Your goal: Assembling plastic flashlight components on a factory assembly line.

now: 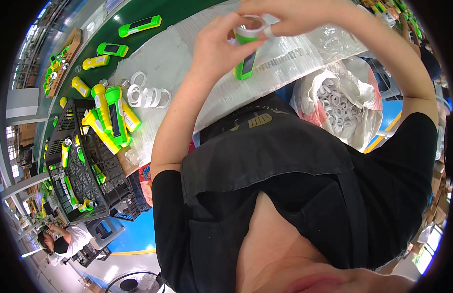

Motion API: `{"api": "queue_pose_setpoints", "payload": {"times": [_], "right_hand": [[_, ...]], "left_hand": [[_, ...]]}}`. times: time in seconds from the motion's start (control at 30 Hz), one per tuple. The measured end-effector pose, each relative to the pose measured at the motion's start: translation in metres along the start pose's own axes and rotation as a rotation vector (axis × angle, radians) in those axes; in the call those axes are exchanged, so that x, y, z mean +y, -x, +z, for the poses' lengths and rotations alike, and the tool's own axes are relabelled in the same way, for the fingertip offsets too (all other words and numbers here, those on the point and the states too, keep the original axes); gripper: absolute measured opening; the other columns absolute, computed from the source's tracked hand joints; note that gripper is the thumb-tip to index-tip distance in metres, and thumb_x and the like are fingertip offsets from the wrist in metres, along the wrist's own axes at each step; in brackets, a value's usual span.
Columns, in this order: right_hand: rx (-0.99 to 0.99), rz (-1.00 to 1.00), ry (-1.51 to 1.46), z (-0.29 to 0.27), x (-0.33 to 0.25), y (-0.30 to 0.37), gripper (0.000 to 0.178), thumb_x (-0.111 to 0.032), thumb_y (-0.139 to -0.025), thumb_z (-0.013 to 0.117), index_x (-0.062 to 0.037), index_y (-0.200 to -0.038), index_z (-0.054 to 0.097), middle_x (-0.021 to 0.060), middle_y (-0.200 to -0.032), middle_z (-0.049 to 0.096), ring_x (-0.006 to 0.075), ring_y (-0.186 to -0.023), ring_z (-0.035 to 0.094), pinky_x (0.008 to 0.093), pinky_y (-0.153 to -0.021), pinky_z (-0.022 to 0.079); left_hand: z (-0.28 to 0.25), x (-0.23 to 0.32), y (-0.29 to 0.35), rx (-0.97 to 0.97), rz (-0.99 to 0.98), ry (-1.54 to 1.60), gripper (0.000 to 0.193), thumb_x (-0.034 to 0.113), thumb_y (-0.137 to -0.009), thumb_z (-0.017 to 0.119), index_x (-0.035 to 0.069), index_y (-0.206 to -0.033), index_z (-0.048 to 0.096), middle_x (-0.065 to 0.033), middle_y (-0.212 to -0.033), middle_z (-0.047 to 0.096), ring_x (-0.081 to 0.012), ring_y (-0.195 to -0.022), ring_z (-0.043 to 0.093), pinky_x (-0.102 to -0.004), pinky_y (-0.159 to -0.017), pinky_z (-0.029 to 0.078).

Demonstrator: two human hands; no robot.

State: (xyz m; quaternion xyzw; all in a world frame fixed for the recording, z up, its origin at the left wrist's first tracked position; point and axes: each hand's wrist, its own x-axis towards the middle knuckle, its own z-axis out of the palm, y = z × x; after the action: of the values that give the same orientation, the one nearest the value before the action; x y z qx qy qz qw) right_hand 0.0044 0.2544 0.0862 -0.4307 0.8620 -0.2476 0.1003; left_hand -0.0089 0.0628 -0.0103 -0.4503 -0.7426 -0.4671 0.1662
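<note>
A green flashlight (244,68) with a dark panel on its side stands with its wide head up, over the covered table at the far middle. My left hand (214,46) is closed around the flashlight just below the head. My right hand (297,17) reaches in from the right, its fingers closed at the head's rim. Something white shows at those fingers; whether it is a ring or a wrap I cannot tell. Several white plastic rings (149,97) lie left of my left forearm. Beside them is a pile of yellow and green flashlights (102,115).
More flashlights lie on the green surface (172,10) at the far left. A black crate (85,176) holding flashlights stands left of the table. Right of my apron, an open white sack (312,83) holds many white rings (339,105). Another person (65,241) sits at the lower left.
</note>
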Motion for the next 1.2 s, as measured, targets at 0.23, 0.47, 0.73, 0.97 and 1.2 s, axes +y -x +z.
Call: {"api": "queue_pose_setpoints", "payload": {"times": [0.23,0.47,0.73,0.97,1.2], "right_hand": [[0.129,0.366,0.246,-0.008,-0.016,-0.002,0.05,-0.041,-0.081,0.073,0.0051,-0.098,0.064,0.0234,-0.082,0.066,0.0356,-0.08,0.067,0.0433,-0.068,0.051],[0.05,0.591,0.26,-0.004,-0.021,-0.005,0.056,-0.048,-0.078,0.074,0.0055,-0.083,0.062,0.0207,-0.072,0.063,0.0311,-0.065,0.062,0.0416,-0.058,0.047],[0.024,-0.297,0.19,-0.02,-0.008,0.009,0.036,-0.029,-0.085,0.068,0.0049,-0.094,0.06,0.0189,-0.083,0.064,0.03,-0.074,0.063,0.0388,-0.065,0.048],[0.135,0.45,0.327,0.007,-0.02,-0.005,0.057,-0.051,-0.079,0.069,0.0048,-0.073,0.064,0.0225,-0.06,0.058,0.0373,-0.056,0.061,0.0462,-0.053,0.046],[0.138,0.242,0.027,-0.006,-0.002,0.007,0.057,-0.046,-0.081,0.072,0.0063,-0.101,0.063,0.0252,-0.092,0.066,0.0332,-0.084,0.066,0.0421,-0.068,0.05]], "left_hand": [[-0.003,-0.007,0.0,-0.014,-0.044,0.0,0.037,0.024,-0.064,0.087,0.013,-0.092,0.065,-0.001,-0.075,0.059,-0.018,-0.068,0.059,-0.0314,-0.061,0.05],[0.0,-0.004,0.002,-0.049,-0.042,-0.045,0.035,0.018,-0.07,0.086,0.005,-0.095,0.065,-0.0022,-0.083,0.066,-0.0118,-0.072,0.06,-0.0249,-0.067,0.05],[0.0,0.0,-0.001,-0.024,0.017,0.075,0.036,0.023,-0.066,0.087,0.011,-0.093,0.066,-0.0018,-0.085,0.067,-0.0177,-0.072,0.061,-0.0303,-0.064,0.051],[-0.001,0.002,-0.001,-0.038,-0.003,-0.007,0.035,0.019,-0.07,0.086,0.007,-0.097,0.068,0.0,-0.081,0.066,-0.0112,-0.07,0.057,-0.0242,-0.065,0.048],[-0.001,0.001,-0.004,-0.039,-0.009,0.083,0.036,0.019,-0.069,0.086,0.007,-0.097,0.067,-0.0011,-0.077,0.062,-0.0111,-0.068,0.054,-0.0239,-0.063,0.047]]}}
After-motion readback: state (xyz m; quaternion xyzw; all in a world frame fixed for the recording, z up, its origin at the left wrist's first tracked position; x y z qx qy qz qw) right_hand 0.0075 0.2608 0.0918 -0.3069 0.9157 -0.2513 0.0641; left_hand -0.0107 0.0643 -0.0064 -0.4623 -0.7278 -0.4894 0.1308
